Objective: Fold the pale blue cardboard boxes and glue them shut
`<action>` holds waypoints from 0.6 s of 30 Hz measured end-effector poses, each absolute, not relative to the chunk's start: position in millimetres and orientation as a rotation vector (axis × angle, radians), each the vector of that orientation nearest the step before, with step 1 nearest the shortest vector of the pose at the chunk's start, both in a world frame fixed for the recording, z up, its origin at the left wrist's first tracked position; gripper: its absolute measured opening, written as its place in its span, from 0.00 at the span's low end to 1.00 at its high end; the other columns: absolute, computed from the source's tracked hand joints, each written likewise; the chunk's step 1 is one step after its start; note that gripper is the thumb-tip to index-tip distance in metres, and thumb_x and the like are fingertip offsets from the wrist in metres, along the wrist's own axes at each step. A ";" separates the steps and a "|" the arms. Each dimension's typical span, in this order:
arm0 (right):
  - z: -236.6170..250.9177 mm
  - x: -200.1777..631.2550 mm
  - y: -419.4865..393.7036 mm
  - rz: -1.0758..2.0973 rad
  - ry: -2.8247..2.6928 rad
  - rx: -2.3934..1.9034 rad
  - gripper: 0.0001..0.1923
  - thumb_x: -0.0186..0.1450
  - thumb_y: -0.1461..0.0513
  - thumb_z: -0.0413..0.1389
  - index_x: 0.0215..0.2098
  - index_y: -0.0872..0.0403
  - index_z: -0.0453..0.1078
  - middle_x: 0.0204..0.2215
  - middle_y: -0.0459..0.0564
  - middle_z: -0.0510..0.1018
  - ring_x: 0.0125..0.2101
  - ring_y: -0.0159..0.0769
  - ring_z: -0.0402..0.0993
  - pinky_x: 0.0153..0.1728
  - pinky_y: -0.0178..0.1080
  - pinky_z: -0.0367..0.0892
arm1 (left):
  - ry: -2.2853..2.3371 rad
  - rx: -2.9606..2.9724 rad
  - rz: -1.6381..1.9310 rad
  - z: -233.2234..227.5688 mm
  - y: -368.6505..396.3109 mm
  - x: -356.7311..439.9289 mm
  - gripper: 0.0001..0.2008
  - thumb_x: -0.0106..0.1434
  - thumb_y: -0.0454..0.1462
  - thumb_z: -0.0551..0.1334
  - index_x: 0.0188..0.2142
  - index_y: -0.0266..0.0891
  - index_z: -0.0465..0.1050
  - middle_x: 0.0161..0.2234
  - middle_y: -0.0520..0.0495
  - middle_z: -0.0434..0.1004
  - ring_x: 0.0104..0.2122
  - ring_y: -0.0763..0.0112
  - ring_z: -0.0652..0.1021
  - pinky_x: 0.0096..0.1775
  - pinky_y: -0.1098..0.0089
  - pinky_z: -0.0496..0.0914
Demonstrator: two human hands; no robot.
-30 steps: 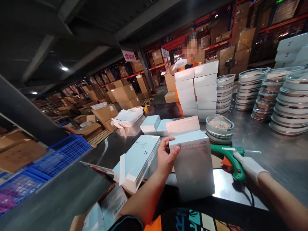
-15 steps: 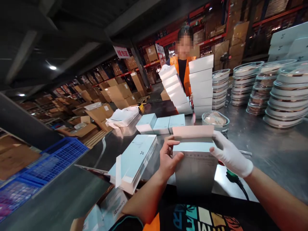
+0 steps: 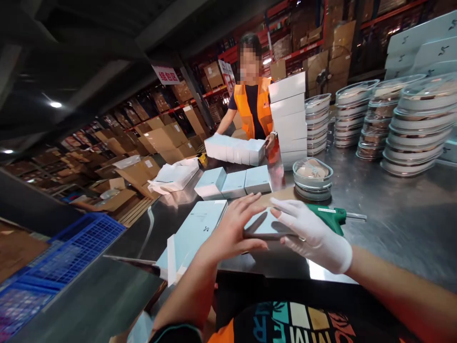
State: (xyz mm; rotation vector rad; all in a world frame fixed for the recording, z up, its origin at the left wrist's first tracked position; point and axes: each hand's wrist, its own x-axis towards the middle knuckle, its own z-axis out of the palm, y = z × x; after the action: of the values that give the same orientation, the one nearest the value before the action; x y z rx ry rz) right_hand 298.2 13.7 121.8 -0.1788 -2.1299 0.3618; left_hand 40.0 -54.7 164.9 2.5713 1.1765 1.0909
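Observation:
A pale blue box [image 3: 268, 223] lies low on the metal table in front of me, with a brown flap [image 3: 280, 196] along its far side. My bare left hand [image 3: 233, 226] is at the box's left end, fingers stretched out over it and thumb toward its near edge. At the right end, my right hand [image 3: 314, 234] in a white glove reaches over the box with its fingers spread. Both hands partly hide the box. Just beyond the gloved hand rests a green glue gun [image 3: 330, 216].
Large pale blue boxes [image 3: 196, 226] lie to the left, small boxes [image 3: 233, 183] ahead. A co-worker [image 3: 252, 107] across the table holds a row of white boxes [image 3: 233, 150]. Stacked clear-lidded containers [image 3: 417, 128] and a tall white box stack [image 3: 289, 119] stand farther right.
The box has gone from upright to lying on the table, and my hands have loosened and spread over it. The co-worker's leaning box stack has been lowered into a horizontal row.

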 end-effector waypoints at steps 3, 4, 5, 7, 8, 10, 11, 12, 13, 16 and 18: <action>128.3 304.3 45.5 0.467 -2.297 -0.181 0.47 0.76 0.42 0.56 0.83 0.51 0.46 0.77 0.61 0.63 0.74 0.55 0.64 0.71 0.57 0.65 | 1.256 2.722 0.754 189.2 -65.1 37.2 0.38 0.64 0.53 0.75 0.70 0.50 0.73 0.64 0.34 0.79 0.61 0.42 0.80 0.64 0.47 0.72; 129.8 310.4 65.4 0.456 -2.308 -0.257 0.48 0.77 0.40 0.51 0.84 0.53 0.43 0.77 0.61 0.62 0.74 0.55 0.63 0.72 0.57 0.64 | 1.325 2.712 0.733 193.6 -67.5 31.6 0.35 0.66 0.52 0.74 0.69 0.49 0.73 0.61 0.35 0.82 0.58 0.44 0.81 0.62 0.48 0.73; 130.1 318.3 88.9 0.396 -2.301 -0.383 0.47 0.77 0.39 0.48 0.83 0.56 0.45 0.77 0.63 0.62 0.75 0.56 0.61 0.73 0.57 0.62 | 1.432 2.667 0.786 195.8 -68.7 23.1 0.34 0.67 0.52 0.73 0.69 0.48 0.73 0.59 0.36 0.83 0.56 0.45 0.82 0.61 0.48 0.74; 125.6 336.7 139.6 0.137 -2.212 -0.846 0.42 0.77 0.44 0.48 0.79 0.62 0.58 0.77 0.68 0.59 0.76 0.62 0.56 0.73 0.61 0.58 | 1.674 2.445 1.149 193.1 -66.7 0.1 0.35 0.68 0.53 0.72 0.69 0.46 0.72 0.58 0.36 0.83 0.55 0.48 0.81 0.61 0.49 0.74; 120.8 346.1 162.9 -0.002 -2.211 -1.062 0.38 0.75 0.46 0.52 0.73 0.63 0.66 0.76 0.71 0.61 0.75 0.66 0.57 0.71 0.63 0.60 | 1.742 2.261 1.431 188.2 -63.5 -12.0 0.37 0.67 0.54 0.72 0.70 0.44 0.70 0.58 0.36 0.82 0.56 0.49 0.81 0.61 0.50 0.74; 109.1 363.0 198.0 -0.223 -2.283 -1.289 0.25 0.71 0.52 0.59 0.58 0.60 0.79 0.69 0.70 0.72 0.69 0.65 0.65 0.63 0.59 0.66 | 1.671 1.795 2.003 172.2 -54.4 -30.9 0.42 0.64 0.57 0.73 0.71 0.44 0.66 0.60 0.37 0.80 0.59 0.52 0.81 0.63 0.53 0.73; 104.1 370.3 208.5 -0.290 -2.309 -1.336 0.18 0.69 0.56 0.60 0.51 0.58 0.81 0.63 0.68 0.78 0.64 0.61 0.70 0.59 0.54 0.67 | 1.567 1.557 2.173 161.8 -49.8 -35.7 0.44 0.62 0.57 0.75 0.71 0.46 0.65 0.61 0.38 0.80 0.59 0.54 0.81 0.63 0.55 0.74; 100.8 377.0 214.8 -0.331 -2.320 -1.350 0.12 0.69 0.59 0.60 0.45 0.57 0.81 0.57 0.66 0.82 0.58 0.55 0.74 0.55 0.49 0.67 | 1.465 1.347 2.231 150.4 -45.7 -37.0 0.44 0.59 0.55 0.77 0.70 0.49 0.65 0.62 0.40 0.79 0.60 0.56 0.81 0.62 0.57 0.74; 99.8 383.5 217.7 -0.356 -2.310 -1.358 0.09 0.70 0.61 0.58 0.41 0.56 0.81 0.51 0.65 0.84 0.52 0.50 0.76 0.51 0.45 0.66 | 1.388 1.168 2.202 138.3 -42.8 -35.0 0.44 0.56 0.53 0.79 0.68 0.52 0.66 0.62 0.43 0.79 0.59 0.58 0.81 0.60 0.58 0.76; 111.1 404.0 215.1 -0.446 -2.209 -1.430 0.15 0.74 0.61 0.53 0.33 0.57 0.78 0.35 0.65 0.84 0.35 0.43 0.73 0.37 0.43 0.58 | 1.293 0.817 1.949 102.5 -40.9 -17.5 0.43 0.47 0.45 0.84 0.61 0.51 0.72 0.58 0.46 0.82 0.50 0.59 0.85 0.49 0.59 0.82; 125.9 418.1 210.4 -0.517 -2.168 -1.441 0.18 0.76 0.61 0.51 0.33 0.58 0.77 0.31 0.64 0.82 0.32 0.41 0.70 0.36 0.44 0.53 | 1.254 0.716 1.851 83.2 -42.4 -4.8 0.42 0.44 0.42 0.84 0.58 0.47 0.74 0.52 0.46 0.84 0.45 0.59 0.86 0.43 0.60 0.83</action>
State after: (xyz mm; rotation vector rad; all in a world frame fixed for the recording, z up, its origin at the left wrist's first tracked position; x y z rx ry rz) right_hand 418.1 210.4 125.9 -1.4405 -2.1680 -0.5174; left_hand -4.8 -42.4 83.2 0.7156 1.2544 1.8511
